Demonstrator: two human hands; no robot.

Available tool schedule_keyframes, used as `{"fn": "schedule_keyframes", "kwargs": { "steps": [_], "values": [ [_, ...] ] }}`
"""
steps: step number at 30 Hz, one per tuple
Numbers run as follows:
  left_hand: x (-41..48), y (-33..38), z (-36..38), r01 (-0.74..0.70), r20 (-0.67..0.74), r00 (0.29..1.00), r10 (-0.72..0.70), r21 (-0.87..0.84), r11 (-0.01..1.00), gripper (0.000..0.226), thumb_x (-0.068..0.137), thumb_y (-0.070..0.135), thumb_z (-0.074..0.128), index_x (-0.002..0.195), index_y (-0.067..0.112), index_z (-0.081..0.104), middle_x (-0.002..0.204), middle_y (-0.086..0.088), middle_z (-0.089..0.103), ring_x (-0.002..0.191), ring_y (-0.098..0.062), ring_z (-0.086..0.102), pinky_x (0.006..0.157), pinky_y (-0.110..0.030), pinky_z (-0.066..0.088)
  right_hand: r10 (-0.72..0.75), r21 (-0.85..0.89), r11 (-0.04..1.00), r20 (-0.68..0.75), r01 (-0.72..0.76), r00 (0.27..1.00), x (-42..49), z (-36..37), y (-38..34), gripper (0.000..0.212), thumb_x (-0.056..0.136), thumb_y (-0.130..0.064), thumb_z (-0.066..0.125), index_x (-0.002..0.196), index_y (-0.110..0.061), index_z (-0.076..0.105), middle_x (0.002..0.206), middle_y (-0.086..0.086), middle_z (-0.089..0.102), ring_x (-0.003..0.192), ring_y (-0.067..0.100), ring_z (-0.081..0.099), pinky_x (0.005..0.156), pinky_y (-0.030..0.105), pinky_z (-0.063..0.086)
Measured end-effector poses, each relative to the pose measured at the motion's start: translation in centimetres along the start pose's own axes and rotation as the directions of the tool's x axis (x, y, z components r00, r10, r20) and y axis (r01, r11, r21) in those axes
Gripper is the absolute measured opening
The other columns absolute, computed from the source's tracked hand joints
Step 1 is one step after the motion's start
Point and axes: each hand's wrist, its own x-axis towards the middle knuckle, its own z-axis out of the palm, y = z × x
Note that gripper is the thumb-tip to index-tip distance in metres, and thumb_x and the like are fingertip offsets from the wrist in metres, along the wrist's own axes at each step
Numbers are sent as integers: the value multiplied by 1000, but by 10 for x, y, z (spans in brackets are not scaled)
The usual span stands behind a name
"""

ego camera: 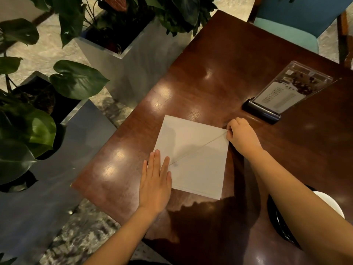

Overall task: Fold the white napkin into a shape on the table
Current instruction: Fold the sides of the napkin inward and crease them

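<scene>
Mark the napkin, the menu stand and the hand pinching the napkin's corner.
napkin (200, 173), head view, on its lower panel.
menu stand (292, 87), head view, on the clear sheet.
right hand (241, 135), head view, on its back.

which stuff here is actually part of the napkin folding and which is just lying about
In the job:
white napkin
left hand, flat on its left edge
right hand, pinching its right corner
table under it

Lying about:
menu stand
potted plants
blue chair
dishes at the right edge
</scene>
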Motion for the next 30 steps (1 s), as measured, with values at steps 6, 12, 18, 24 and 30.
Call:
{"fn": "schedule_keyframes", "kwargs": {
  "steps": [6, 12, 18, 24, 30],
  "values": [
    [17, 3, -17, 21, -130, 991, -27, -46, 999, 16, 86, 20, 62, 99, 11, 63, 121, -17, 57, 110, -34, 51, 98, -48, 42, 33, 178, 983, 78, -47, 996, -2, -10, 1, 7, 90, -13, 53, 95, -10, 57, 95, 3, 53, 89, 19, 51, 76, 30, 45],
    [30, 1, -20, -18, -162, 987, 21, 16, 1000, 14, 71, 9, 75, 74, 9, 62, 102, -14, 64, 87, -31, 57, 83, -38, 41, 114, 377, 912, 141, -160, 983, -1, -7, 6, 10, 88, -9, 60, 98, -10, 60, 94, 6, 59, 78, 16, 52, 62, 19, 40],
    [30, -1, -22, -56, -143, 987, 67, 79, 995, 16, 79, 24, 70, 80, 11, 61, 107, -14, 62, 92, -30, 56, 90, -42, 40, 223, 463, 848, 128, -258, 966, 1, -4, 4, 6, 89, -8, 59, 91, -11, 63, 91, 4, 61, 79, 16, 54, 62, 11, 38],
    [31, -4, -24, -90, -108, 989, 104, 128, 988, 21, 65, 5, 75, 80, 11, 61, 108, -15, 63, 96, -31, 57, 97, -45, 34, 261, 521, 806, 115, -282, 958, 0, -4, 4, 5, 88, -8, 60, 90, -10, 64, 91, 7, 62, 81, 18, 56, 65, 14, 40],
    [28, -2, -32, -81, -135, 986, 94, 100, 992, 41, 52, -3, 78, 88, 6, 59, 104, -16, 67, 95, -31, 63, 98, -43, 26, 346, 539, 775, 75, -330, 935, -1, 0, 0, 4, 86, -6, 62, 87, -10, 63, 88, 6, 61, 75, 14, 53, 61, 12, 39]
  ]
}}
